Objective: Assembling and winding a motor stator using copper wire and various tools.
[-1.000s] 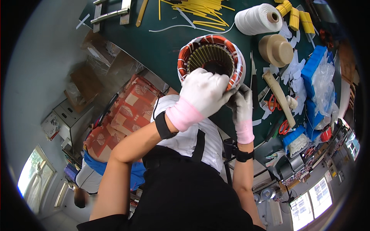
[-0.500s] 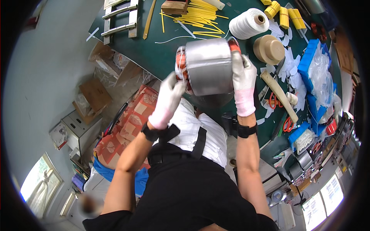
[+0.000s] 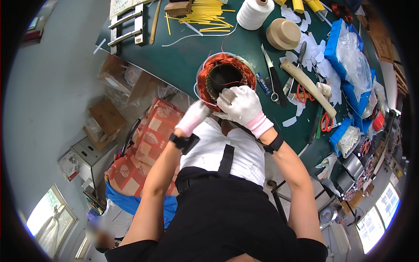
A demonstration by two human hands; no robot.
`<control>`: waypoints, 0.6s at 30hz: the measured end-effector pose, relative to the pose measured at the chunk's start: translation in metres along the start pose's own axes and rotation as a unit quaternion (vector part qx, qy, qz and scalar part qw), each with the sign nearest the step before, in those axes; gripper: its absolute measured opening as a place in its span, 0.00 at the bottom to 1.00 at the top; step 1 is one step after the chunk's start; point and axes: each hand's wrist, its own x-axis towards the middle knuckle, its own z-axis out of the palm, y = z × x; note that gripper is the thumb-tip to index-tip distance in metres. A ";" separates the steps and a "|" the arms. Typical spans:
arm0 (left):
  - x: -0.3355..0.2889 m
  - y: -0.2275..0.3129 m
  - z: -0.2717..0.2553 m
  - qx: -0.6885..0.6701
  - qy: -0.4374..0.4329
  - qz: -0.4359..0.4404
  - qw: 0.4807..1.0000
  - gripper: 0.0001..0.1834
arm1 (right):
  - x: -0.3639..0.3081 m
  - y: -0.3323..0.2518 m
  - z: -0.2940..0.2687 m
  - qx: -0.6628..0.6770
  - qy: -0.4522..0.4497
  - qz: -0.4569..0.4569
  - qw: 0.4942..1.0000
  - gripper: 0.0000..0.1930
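Note:
A motor stator (image 3: pixel 250 72) stands on end at the near edge of the green table. Its ring of orange-red copper windings faces up around a dark bore, and white cord shows along the rim. My right hand (image 3: pixel 244 107), in a white and pink glove, grips the near side of the stator with its fingers curled over the windings. Close to the stator's near left side is my left hand (image 3: pixel 194 116), gloved alike. Motion blurs its fingers, so what they hold, if anything, cannot be made out. A thin copper wire rises from the far rim.
Right of the stator lie black-handled scissors (image 3: pixel 273 76), a small blue tube (image 3: pixel 262 83), a pale curved bar (image 3: pixel 309 87) and red-handled scissors (image 3: pixel 326 122). Farther back are a white cord spool (image 3: pixel 254 14), a tan round block (image 3: pixel 283 33), yellow strips (image 3: pixel 205 13) and blue bins (image 3: pixel 334 43).
The stator has turned from lying sideways, held up between both hands, to standing with its winding end up. My right hand has moved from its right end to its near side.

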 end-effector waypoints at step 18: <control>0.006 0.184 -0.061 -0.021 0.167 0.100 0.981 0.15 | -0.003 0.026 -0.073 0.334 0.034 0.441 0.832 0.06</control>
